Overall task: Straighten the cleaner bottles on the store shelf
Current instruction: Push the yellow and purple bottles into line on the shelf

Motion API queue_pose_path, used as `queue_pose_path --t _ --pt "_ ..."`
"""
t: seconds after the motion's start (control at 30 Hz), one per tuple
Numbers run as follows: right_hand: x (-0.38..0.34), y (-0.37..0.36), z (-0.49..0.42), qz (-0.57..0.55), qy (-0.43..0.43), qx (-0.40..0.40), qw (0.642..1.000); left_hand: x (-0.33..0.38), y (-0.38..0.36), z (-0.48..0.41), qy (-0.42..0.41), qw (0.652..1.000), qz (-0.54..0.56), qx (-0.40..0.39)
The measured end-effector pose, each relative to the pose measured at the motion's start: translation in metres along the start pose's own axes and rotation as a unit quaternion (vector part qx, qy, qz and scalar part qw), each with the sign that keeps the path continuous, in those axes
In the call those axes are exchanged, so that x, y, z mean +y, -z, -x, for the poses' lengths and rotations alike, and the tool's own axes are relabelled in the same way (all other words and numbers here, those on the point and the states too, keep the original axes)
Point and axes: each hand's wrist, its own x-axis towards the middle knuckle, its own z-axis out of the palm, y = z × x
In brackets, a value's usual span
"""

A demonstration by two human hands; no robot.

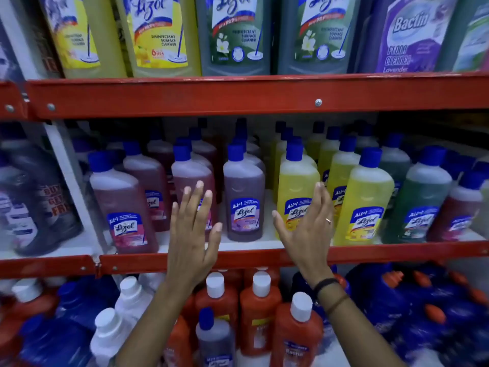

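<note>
Rows of blue-capped Lizol bottles stand on the middle shelf [264, 256]. A purple bottle [243, 193] stands upright between my two hands. My left hand [191, 234] is raised flat with fingers spread, in front of a pink bottle [191, 176], holding nothing. My right hand [308, 231] is open edge-on in front of a yellow bottle [297, 181], with a ring on one finger and bands at the wrist. A pink bottle [123, 205] at the left leans to one side. I cannot tell whether either hand touches a bottle.
Large Lizol bottles [232, 35] and a purple Bactin bottle [407, 38] fill the upper shelf behind a red rail [238, 96]. Orange bottles with white caps [260, 308] and blue bottles [412, 308] crowd the lower shelf. A white upright [71, 186] divides off dark bottles at the left.
</note>
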Motion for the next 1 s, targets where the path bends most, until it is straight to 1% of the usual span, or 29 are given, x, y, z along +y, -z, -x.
queue_pose_path --t 0.1,0.17,0.3,0.37,0.43,0.7,1.0 --pt "0.006 -0.012 0.007 -0.012 -0.071 -0.043 0.996 -0.012 -0.006 0.017 0.06 0.998 0.003 -0.031" --pt "0.011 -0.019 0.009 0.003 -0.1 -0.067 0.993 -0.024 -0.013 0.033 0.091 0.994 -0.003 -0.059" --pt "0.013 -0.025 0.002 0.027 -0.145 -0.111 0.983 -0.048 -0.02 0.048 0.141 0.982 -0.078 -0.102" --pt "0.013 -0.026 -0.002 0.044 -0.165 -0.132 0.976 -0.053 -0.022 0.051 0.151 0.974 -0.12 -0.121" --pt "0.013 -0.027 -0.005 0.062 -0.18 -0.146 0.971 -0.054 -0.022 0.051 0.152 0.97 -0.138 -0.132" --pt "0.017 -0.024 -0.001 0.09 -0.174 -0.141 0.97 -0.05 -0.021 0.05 0.154 0.967 -0.15 -0.134" --pt "0.019 -0.005 0.017 0.103 -0.159 -0.119 0.975 -0.051 -0.018 0.05 0.159 0.964 -0.143 -0.158"
